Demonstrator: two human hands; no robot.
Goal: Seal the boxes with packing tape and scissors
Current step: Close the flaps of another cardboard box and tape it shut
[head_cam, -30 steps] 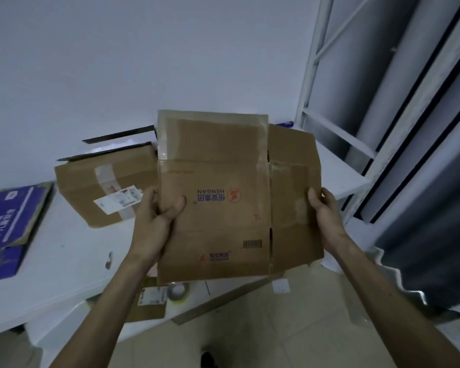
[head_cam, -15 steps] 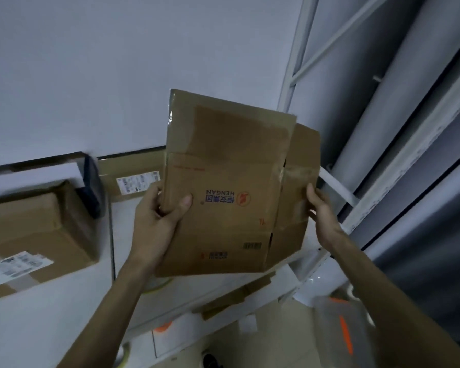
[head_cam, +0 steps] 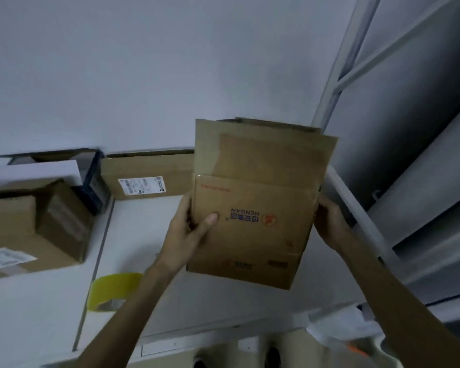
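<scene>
I hold a flattened brown cardboard box point(head_cam: 255, 203) with upside-down "HENGAN" print upright above the white table point(head_cam: 149, 301). My left hand point(head_cam: 189, 229) grips its left edge, thumb on the front face. My right hand point(head_cam: 329, 224) grips its right edge, fingers hidden behind the cardboard. A yellowish roll of packing tape point(head_cam: 112, 290) stands on the table below my left forearm. No scissors are in view.
A taped brown box point(head_cam: 29, 229) with a shipping label sits at the left. Another labelled box point(head_cam: 146, 179) lies against the wall behind it, beside a dark blue carton point(head_cam: 93, 181). A white metal rack frame point(head_cam: 356, 208) rises at the right.
The box's right side panel has folded back behind the front face, so the box looks narrower. My view has swung left and the tape roll has come into sight.
</scene>
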